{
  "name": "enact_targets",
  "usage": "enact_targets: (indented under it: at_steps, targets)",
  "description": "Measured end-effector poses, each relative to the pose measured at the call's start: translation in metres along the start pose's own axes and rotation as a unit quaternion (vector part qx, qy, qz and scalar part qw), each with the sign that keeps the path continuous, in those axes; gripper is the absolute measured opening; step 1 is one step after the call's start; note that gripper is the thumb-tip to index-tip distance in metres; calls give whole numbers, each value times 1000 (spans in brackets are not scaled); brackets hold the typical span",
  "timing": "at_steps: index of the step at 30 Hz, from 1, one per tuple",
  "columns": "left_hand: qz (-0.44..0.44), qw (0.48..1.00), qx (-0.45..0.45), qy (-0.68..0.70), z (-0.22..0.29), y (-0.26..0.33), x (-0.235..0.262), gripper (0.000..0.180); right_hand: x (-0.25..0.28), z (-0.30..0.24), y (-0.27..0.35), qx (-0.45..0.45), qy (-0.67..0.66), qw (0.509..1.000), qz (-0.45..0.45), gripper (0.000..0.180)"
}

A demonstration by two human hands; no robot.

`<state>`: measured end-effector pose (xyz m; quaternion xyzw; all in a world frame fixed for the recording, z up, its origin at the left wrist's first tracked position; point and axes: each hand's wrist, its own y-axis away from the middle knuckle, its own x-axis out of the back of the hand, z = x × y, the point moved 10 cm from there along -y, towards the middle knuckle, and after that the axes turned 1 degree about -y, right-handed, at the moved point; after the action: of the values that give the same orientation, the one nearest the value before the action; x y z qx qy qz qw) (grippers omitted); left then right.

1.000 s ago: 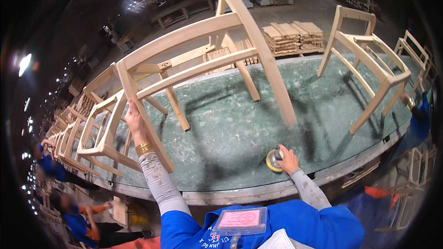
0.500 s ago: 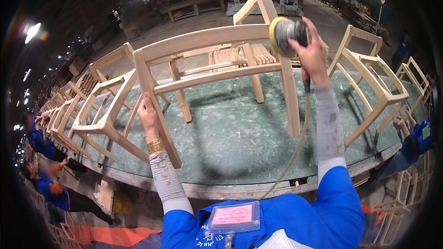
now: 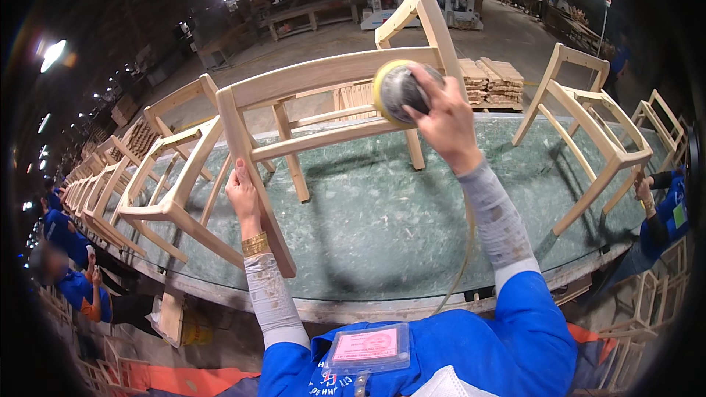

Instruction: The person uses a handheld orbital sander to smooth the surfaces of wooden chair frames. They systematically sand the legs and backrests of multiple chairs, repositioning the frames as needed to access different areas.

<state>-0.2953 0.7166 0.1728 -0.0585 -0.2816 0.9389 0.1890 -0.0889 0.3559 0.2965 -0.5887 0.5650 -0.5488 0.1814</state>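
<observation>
A pale bare-wood chair frame (image 3: 323, 77) stands on the green table in front of me, its curved top rail running across. My left hand (image 3: 243, 190) is closed around the frame's near left leg, below the lower crossbar. My right hand (image 3: 450, 121) grips a round orbital sander (image 3: 397, 94) with a dark body and a yellow-edged pad. The sander is at the right part of the frame, between the top rail and the lower crossbar. Whether its pad touches the wood is hidden. A thin hose (image 3: 469, 246) trails from the sander down to the table's near edge.
The green tabletop (image 3: 360, 228) is scuffed with pale dust. Another chair frame (image 3: 173, 184) stands close on the left, with several more beyond. One chair frame (image 3: 581, 114) stands to the right. Stacked wooden parts (image 3: 500, 77) lie behind the table. Co-workers in blue are at both sides.
My right hand has brought the sander left and down, from the right post to inside the frame's right part. The chair frame and my left hand have shifted slightly right and down.
</observation>
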Motion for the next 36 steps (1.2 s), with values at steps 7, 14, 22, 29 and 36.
enact_targets:
  at_steps: [7, 14, 22, 29, 36]
  targets:
    - [-2, 1000, -6, 11, -12, 7, 10, 43, -5, -12, 5, -19, 18, 1000, 10, 65]
    - [0, 1000, 14, 13, -13, 10, 9, 46, -10, -14, 6, -7, 49, 999, -2, 68]
    - [-1, 1000, 0, 3, -5, 8, 11, 45, -16, -24, -8, 1, 54, 999, 1, 67]
    - [-10, 1000, -13, 1, -1, 11, 13, 44, -12, -27, -1, 5, 56, 998, -7, 70]
    - [0, 1000, -7, 12, -2, 13, 14, 45, -10, -28, -12, 12, 42, 999, 7, 71]
